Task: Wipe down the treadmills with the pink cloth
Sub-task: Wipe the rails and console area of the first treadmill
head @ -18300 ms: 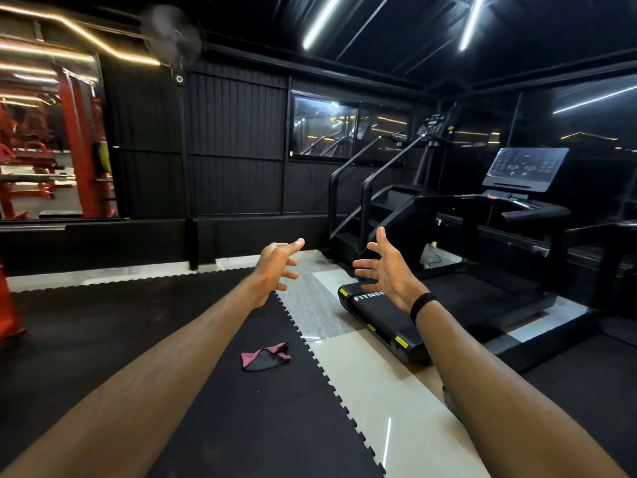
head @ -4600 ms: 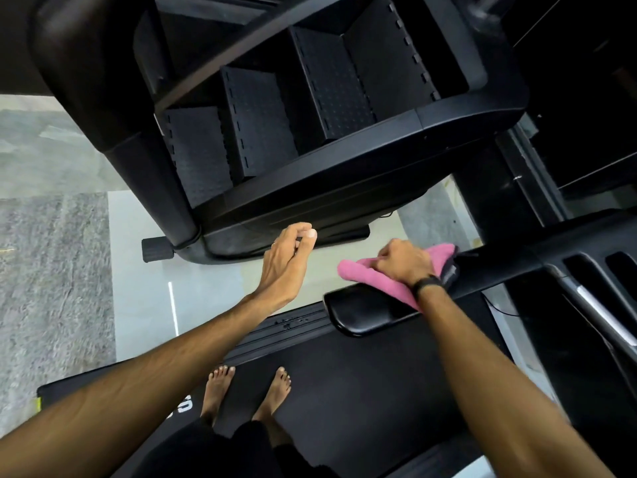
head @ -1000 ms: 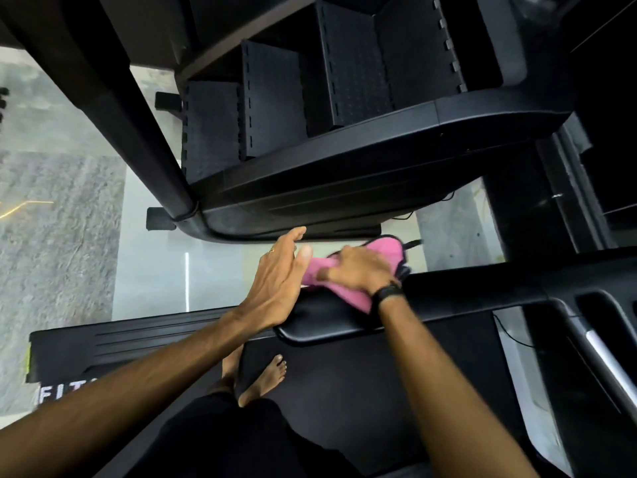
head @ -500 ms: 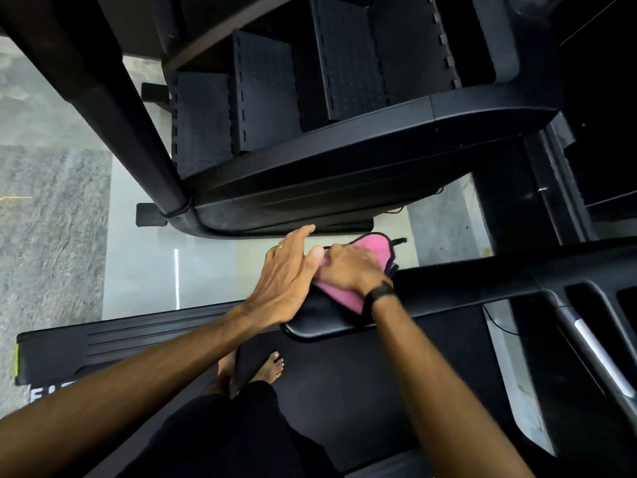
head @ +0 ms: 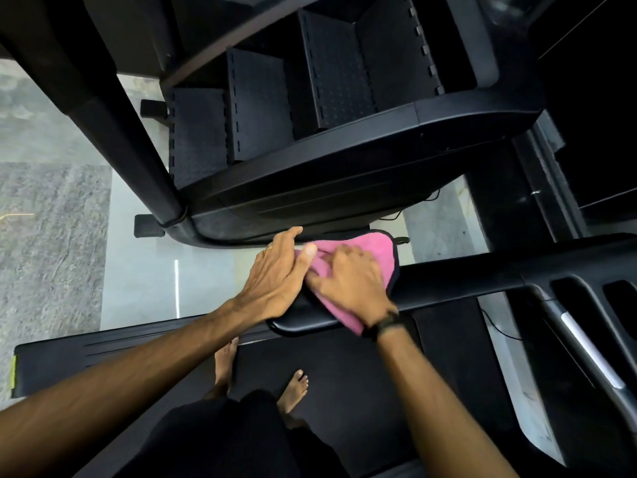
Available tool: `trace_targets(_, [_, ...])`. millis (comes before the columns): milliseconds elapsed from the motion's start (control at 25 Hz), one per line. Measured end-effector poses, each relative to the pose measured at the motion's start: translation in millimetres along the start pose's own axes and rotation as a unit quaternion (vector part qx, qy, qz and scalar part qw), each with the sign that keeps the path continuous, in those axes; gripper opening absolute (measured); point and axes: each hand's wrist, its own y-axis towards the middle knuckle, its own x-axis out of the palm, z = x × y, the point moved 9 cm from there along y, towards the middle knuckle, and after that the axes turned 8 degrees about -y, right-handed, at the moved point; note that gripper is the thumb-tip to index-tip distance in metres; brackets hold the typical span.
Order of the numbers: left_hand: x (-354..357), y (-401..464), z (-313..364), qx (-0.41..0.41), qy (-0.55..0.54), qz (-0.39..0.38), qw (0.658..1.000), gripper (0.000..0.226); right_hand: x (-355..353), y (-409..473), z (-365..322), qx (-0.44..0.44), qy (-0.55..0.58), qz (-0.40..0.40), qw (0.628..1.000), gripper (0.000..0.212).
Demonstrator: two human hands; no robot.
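Head view, steep look down: pink cloth [head: 358,267] is spread over the near end of a black handrail [head: 458,277] of the treadmill [head: 344,374]. Right hand [head: 350,282] is laid on top of the cloth, fingers bent and bunching the fabric against the rail, so the cloth is gripped and pressed. Left hand [head: 275,274] is flat beside it, fingers straight and together, thumb touching the cloth's left edge, palm over the rail's rounded tip; nothing is grasped by it. A ring [head: 268,249] is seen on one left finger, a dark band [head: 384,324] on the right wrist.

Edges: the cloth's dark-trimmed far corner overhangs the rail toward the floor gap. The rail's near tip ends just below the left palm. Open room is limited: a black stair machine [head: 310,132] stands just beyond the rail, its lower frame close above the hands, only a narrow strip of pale floor [head: 144,270] between. More free floor is seen to the left. The rail runs on to the right into the console arm, where dark recessed slots [head: 579,298] are seen; contents cannot be told. Bare feet [head: 296,384] are planted on the belt below the hands.
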Motion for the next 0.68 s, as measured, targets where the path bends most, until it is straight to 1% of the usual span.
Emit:
trace_targets(40, [2.1,-2.4,4.1,0.0,0.0,0.005,1.0,0.09,-5.8,-24.6,5.9,-0.017,0.025,0.045,0.999,0.07])
trace_targets(80, [6.1,-5.1,9.3,0.007,0.012,0.006,1.0,0.09,-9.4,-39.7,28.1,-0.021,0.037,0.075,0.996,0.071])
trace_targets(120, [9.8,-7.2,13.9,0.018,0.035,0.005,0.999,0.089,-15.7,-43.7,59.9,-0.001,0.034,0.089,0.995,0.073])
trace_targets(200, [11.6,-8.5,18.1,0.029,0.079,0.018,0.996,0.088,-17.1,-21.5,132.7,0.094,0.004,0.056,0.994,0.077])
trace_targets(240, [9.8,-8.8,18.4,0.027,0.096,0.029,0.995,0.087,-16.2,-5.4,153.9,0.132,-0.018,0.027,0.991,0.075])
trace_targets(280, [8.2,-9.6,19.2,0.028,0.117,0.039,0.992,0.086,-14.3,8.7,155.3,0.145,-0.039,0.004,0.989,0.069])
trace_targets(360, [11.2,-9.7,24.6,0.044,0.167,0.05,0.984,0.084,-8.0,22.8,114.5,0.104,-0.089,0.008,0.991,0.057])
trace_targets(400, [14.2,-8.2,27.6,0.045,0.181,0.054,0.981,0.084,-7.1,16.9,86.7,0.063,-0.089,0.041,0.993,0.055])
trace_targets(440, [16.6,-6.1,28.5,0.035,0.183,0.057,0.981,0.085,-7.9,0.1,66.1,0.012,-0.064,0.083,0.994,0.054])
trace_targets(480, [18.8,-4.0,29.0,0.023,0.182,0.063,0.981,0.086,-9.0,-21.5,61.3,-0.034,-0.017,0.12,0.992,0.055])
trace_targets(520, [23.3,-3.5,30.8,0.016,0.184,0.069,0.98,0.087,-11.1,-39.6,75.9,-0.058,0.024,0.141,0.988,0.057])
trace_targets(560, [28.7,-3.6,33.3,0.016,0.192,0.068,0.979,0.087,-17.5,-47.5,102.7,-0.063,0.05,0.148,0.986,0.058])
trace_targets(600, [33.1,-3.9,34.7,0.017,0.202,0.062,0.977,0.086,-22.0,-43.1,136.9,-0.042,0.054,0.141,0.988,0.059])
trace_targets(680, [36.8,-4.6,33.3,0.011,0.208,0.056,0.976,0.085,-23.6,-14.2,200.3,0.062,0.027,0.069,0.995,0.058])
